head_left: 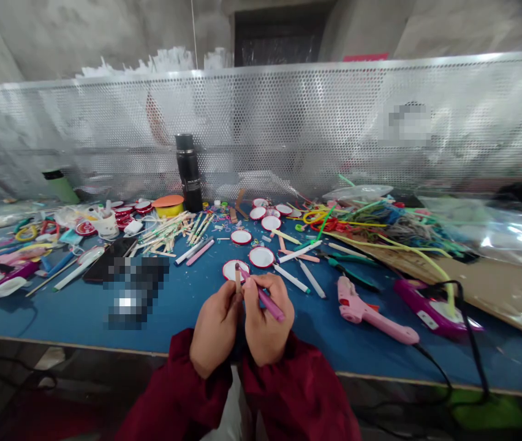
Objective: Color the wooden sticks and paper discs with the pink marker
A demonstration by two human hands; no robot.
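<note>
My left hand (215, 327) is closed around a small wooden craft stick (238, 280), which stands nearly upright with a dark patch at its top. My right hand (268, 324) grips a purple marker (271, 305), its tip end pointing toward the stick. Both hands are close together near the front edge of the table. Just beyond them lies a white disc with a red rim (228, 269), partly hidden by the hands. Another red-rimmed disc (261, 257) sits a little farther back.
On the right are a pink glue gun (375, 318), green-handled pliers (353, 272) and a purple power strip (431, 312). Pipe cleaners (408, 226) pile behind. A black bottle (190, 174), several wooden sticks (162, 236) and a dark phone (109, 260) lie left. A perforated metal screen (279, 135) closes the back.
</note>
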